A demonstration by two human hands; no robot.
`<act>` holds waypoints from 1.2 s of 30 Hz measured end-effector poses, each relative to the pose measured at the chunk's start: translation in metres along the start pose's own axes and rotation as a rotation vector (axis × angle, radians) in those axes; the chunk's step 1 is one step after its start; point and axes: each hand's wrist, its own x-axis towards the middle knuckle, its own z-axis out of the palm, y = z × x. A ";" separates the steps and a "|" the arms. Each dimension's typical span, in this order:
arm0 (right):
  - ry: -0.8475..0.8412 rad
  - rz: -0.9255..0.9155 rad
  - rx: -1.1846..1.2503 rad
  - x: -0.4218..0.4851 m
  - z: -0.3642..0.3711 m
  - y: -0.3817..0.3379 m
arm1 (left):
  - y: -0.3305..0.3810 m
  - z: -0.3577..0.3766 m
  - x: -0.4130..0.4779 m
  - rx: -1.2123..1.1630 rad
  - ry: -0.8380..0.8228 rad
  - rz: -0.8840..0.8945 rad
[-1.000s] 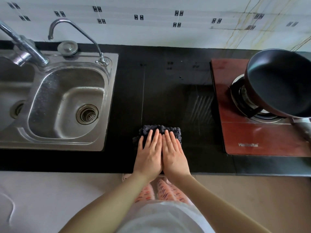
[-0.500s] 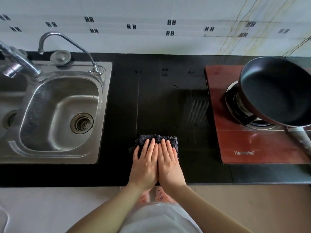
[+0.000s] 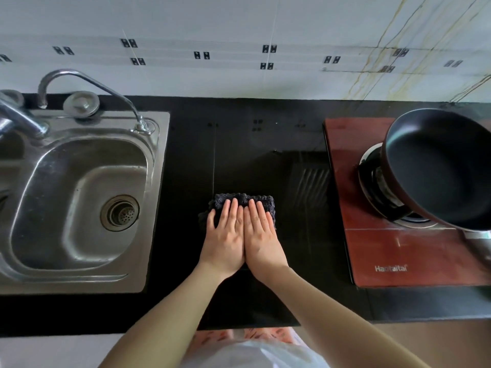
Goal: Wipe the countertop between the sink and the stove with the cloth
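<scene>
Cloth: the dark, nubby cloth point(image 3: 243, 201) lies flat on the black countertop point(image 3: 239, 144), between the sink and the stove, a little closer to the stove's side than to the sink's basin.
Left hand: the left hand point(image 3: 224, 236) lies palm down on the cloth, fingers straight and together; it presses flat and does not grip.
Right hand: the right hand point(image 3: 261, 235) lies palm down just beside the left hand, the two touching along their inner edges; its fingers are also flat on the cloth, not closed around it.
Sink: the steel sink point(image 3: 156, 197) is to the left of the cloth, well apart from it, with a round drain point(image 3: 120, 213) in the basin and a curved tap point(image 3: 87, 81) at its far edge.
Stove: the red-brown stove point(image 3: 342, 187) is to the right of the cloth, near but not touching it.
Pan: a black pan point(image 3: 441, 166) sits tilted over the stove's burner.
Wall: pale tiles point(image 3: 239, 27) stand behind the countertop, with yellowish streaks above the stove.
</scene>
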 end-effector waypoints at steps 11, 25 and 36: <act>0.044 -0.033 0.009 0.092 -0.024 0.027 | -0.028 -0.020 0.092 0.025 0.036 -0.003; 0.113 -0.083 -0.087 0.227 -0.053 0.065 | -0.071 -0.038 0.221 0.045 0.134 -0.014; 0.173 -0.108 -0.140 0.287 -0.065 0.077 | -0.091 -0.045 0.274 0.007 0.186 -0.030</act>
